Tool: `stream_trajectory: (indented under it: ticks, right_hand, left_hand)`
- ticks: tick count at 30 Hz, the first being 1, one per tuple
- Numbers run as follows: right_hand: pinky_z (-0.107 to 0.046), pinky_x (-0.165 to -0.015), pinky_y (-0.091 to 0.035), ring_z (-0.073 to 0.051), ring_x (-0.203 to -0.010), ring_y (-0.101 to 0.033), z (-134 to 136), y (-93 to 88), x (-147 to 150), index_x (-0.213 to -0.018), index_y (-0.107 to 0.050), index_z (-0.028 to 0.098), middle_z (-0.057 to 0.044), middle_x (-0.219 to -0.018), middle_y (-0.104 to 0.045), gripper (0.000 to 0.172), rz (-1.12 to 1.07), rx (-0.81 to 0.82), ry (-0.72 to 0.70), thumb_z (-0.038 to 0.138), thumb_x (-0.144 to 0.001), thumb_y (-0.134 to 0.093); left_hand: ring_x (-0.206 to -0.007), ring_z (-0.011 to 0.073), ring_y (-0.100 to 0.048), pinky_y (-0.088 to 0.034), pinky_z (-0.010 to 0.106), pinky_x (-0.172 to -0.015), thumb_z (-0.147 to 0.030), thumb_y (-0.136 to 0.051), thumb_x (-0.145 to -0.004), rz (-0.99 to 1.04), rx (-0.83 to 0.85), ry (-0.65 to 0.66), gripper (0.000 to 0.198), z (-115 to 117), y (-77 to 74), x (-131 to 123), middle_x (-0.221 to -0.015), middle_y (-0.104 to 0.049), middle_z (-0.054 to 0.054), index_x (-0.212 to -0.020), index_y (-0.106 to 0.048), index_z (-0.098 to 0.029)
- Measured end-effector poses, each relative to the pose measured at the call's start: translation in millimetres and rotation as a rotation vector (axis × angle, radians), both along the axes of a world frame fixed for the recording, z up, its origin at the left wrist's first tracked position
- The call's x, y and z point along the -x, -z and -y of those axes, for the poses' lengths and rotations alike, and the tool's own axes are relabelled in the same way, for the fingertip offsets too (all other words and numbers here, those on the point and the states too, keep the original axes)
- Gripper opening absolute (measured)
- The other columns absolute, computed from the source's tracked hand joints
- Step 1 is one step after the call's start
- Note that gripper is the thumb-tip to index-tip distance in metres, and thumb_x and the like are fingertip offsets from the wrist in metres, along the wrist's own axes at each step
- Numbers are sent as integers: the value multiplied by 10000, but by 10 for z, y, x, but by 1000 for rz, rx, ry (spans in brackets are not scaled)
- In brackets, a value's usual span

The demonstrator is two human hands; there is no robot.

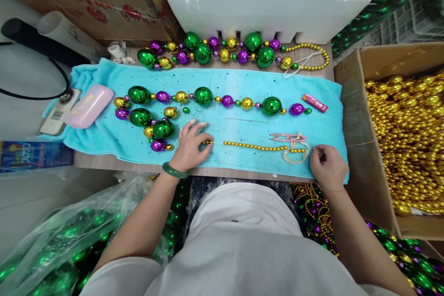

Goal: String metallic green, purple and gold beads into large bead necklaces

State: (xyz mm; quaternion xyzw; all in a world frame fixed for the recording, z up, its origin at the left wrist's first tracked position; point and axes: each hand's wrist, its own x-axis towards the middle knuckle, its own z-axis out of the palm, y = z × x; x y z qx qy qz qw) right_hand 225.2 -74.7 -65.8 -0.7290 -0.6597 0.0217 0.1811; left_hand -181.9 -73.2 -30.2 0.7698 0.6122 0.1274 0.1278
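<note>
My left hand (pixel 192 145), a green bangle on its wrist, rests on the turquoise towel (pixel 239 83). Its thumb and index finger close around the left end of a string of small gold beads (pixel 255 146); the other fingers are stretched out. A bit of bare thread shows between two groups of these beads. At the towel's right edge, my right hand (pixel 329 166) is curled into a fist, and what it holds is hidden. Pink thread snips (pixel 287 138) and a pale rubber band (pixel 294 155) lie nearby. Above runs a strand of large green, purple and gold beads (pixel 203 96).
A finished-looking bead necklace (pixel 202 53) lies behind the towel, before a white foam box (pixel 270 9) of beads. At right stands a carton (pixel 357 101) with gold beads. A needle (pixel 248 120), small pink packet (pixel 314 103), pink case (pixel 89 106) and phone (pixel 59 112) lie around.
</note>
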Motion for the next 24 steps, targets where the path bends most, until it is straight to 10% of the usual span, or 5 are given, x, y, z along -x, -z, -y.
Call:
stream_trajectory:
  ticks: [24]
  right_hand:
    - [-274, -586, -374, -182, -685, -586, 12, 0, 14, -836, -631, 186, -47, -726, -648, 154, 26, -52, -34, 287, -837, -514]
  left_hand:
    - [-1329, 334, -315, -271, 536, -1067, -368, -566, -827, 23, -20, 155, 243, -79, -33, -525, -1305, -538, 74, -1018, -672, -261]
